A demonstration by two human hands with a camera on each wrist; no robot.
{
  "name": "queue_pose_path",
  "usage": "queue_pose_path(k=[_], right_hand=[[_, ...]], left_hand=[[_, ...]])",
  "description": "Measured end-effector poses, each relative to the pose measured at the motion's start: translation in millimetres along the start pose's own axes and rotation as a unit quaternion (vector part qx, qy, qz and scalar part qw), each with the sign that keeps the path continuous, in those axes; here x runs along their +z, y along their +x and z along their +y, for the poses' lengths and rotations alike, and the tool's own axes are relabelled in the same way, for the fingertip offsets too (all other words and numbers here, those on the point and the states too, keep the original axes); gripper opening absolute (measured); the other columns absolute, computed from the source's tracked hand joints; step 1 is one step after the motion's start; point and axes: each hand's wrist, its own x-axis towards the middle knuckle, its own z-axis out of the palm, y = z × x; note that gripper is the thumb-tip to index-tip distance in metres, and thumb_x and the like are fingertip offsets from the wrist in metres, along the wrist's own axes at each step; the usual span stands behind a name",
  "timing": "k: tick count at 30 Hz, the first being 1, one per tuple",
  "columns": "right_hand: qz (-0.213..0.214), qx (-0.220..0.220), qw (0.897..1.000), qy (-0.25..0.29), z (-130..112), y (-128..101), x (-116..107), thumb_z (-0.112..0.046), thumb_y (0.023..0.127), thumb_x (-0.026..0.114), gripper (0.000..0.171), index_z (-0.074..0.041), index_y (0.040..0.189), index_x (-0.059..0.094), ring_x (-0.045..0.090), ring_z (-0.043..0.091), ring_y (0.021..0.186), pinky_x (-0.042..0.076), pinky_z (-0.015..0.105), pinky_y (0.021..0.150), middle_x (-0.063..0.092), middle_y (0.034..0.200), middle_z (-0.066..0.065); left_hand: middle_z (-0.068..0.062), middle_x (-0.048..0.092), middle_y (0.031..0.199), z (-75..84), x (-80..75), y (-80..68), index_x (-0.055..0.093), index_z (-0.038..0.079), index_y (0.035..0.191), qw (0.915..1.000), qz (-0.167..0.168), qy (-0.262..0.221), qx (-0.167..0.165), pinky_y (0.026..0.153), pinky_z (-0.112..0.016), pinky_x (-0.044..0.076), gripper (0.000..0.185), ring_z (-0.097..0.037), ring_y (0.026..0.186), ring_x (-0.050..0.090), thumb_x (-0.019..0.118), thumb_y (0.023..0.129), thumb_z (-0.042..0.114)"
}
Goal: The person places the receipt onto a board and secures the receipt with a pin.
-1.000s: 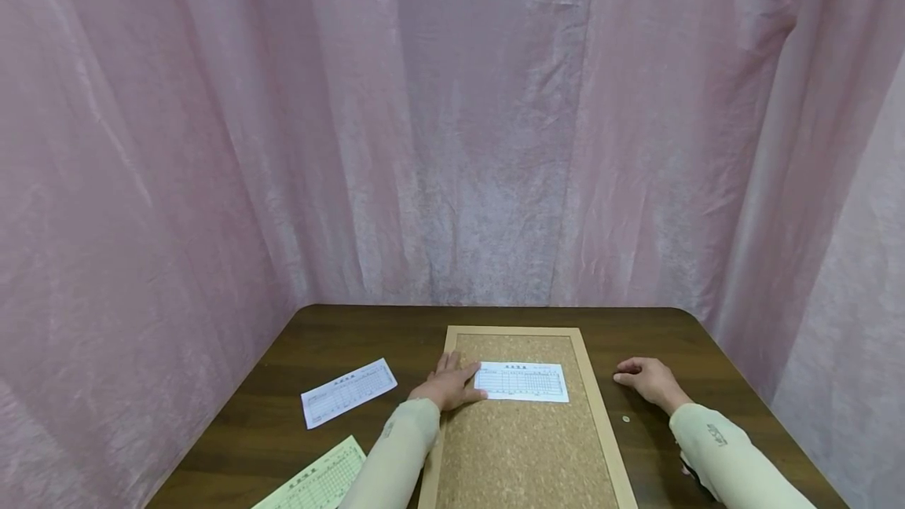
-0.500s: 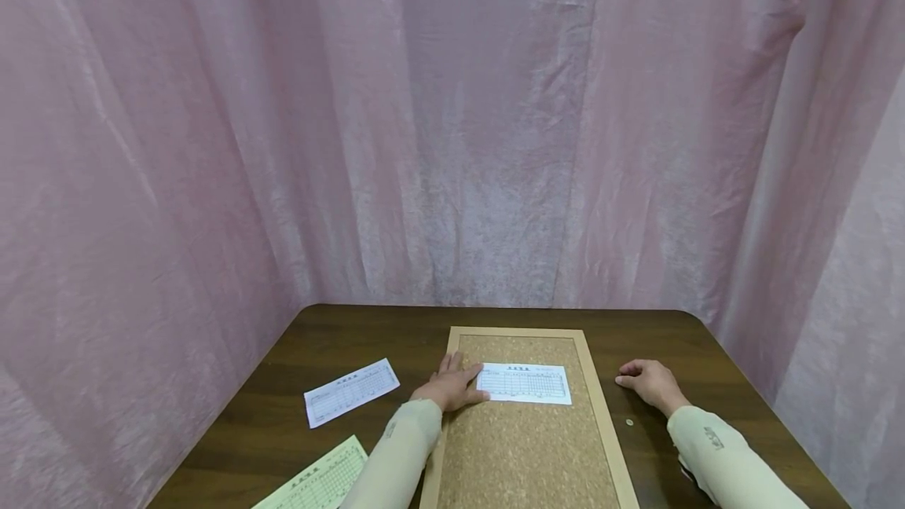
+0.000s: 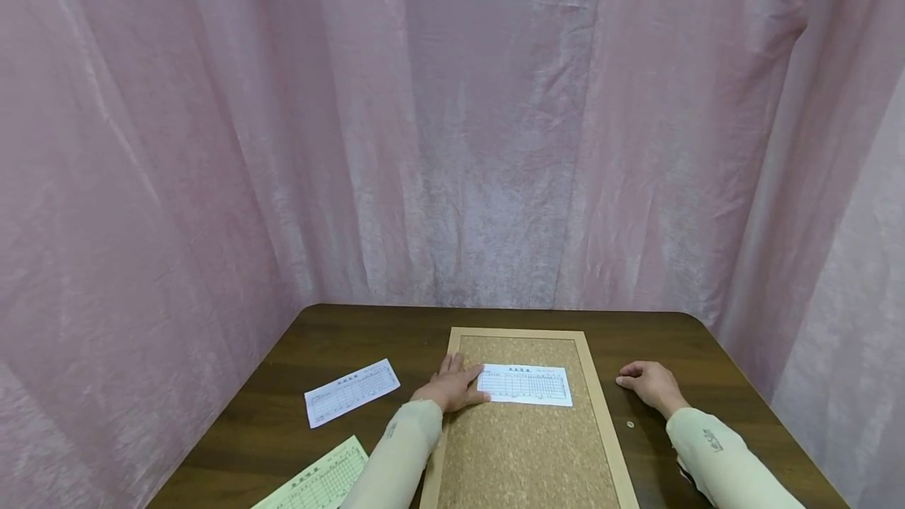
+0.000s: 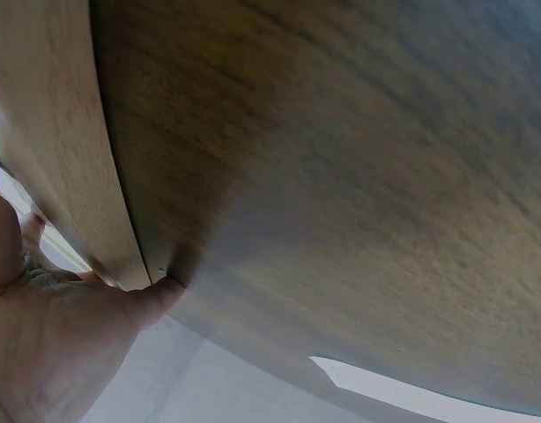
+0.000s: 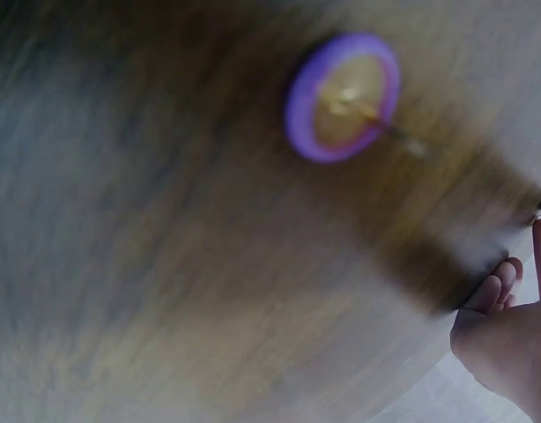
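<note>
My left hand point(image 3: 448, 389) lies with spread fingers across the left border of a wood-framed cork board point(image 3: 526, 454). Its thumb and index finger touch the left edge of a white printed form point(image 3: 526, 385) on the cork. In the left wrist view, that hand point(image 4: 59, 344) is beside the frame's outer side point(image 4: 59, 115). To the right of the board, my right hand point(image 3: 652, 387) is low at the tabletop, thumb and index fingertips close together. Whether they pinch anything is hidden. Near it lies a thumbtack point(image 3: 630, 424); the right wrist view shows its purple-rimmed disc point(image 5: 341, 99) and pin, blurred.
A second white form point(image 3: 352, 393) lies tilted on the dark wooden table point(image 3: 396, 328), left of the board. Closer to me is a pale green form point(image 3: 321, 477), partly behind my left sleeve. Pink curtains point(image 3: 452, 140) surround the table's back and sides.
Both hands keep nearly the same place and pose. The head view has shifted a little, so everything sits slightly further right and lower in it.
</note>
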Motion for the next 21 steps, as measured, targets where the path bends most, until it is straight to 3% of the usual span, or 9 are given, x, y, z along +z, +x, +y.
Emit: queue_pose_path(k=[21], right_hand=[[0.008,-0.006,1.0,-0.021,-1.6,2.1,0.3,-0.017,0.091,0.072,0.02,0.001,0.1,0.073,0.061,0.044,0.1,0.043,0.057,0.087,0.071,0.1,0.018]], left_hand=[[-0.021,0.012,0.163,1.8,-4.0,-3.3,0.039,0.02,0.154,1.0,-0.003,-0.008,0.002,0.113,-0.06,0.023,0.069,-0.039,0.15,0.006,0.059,0.096,0.051]])
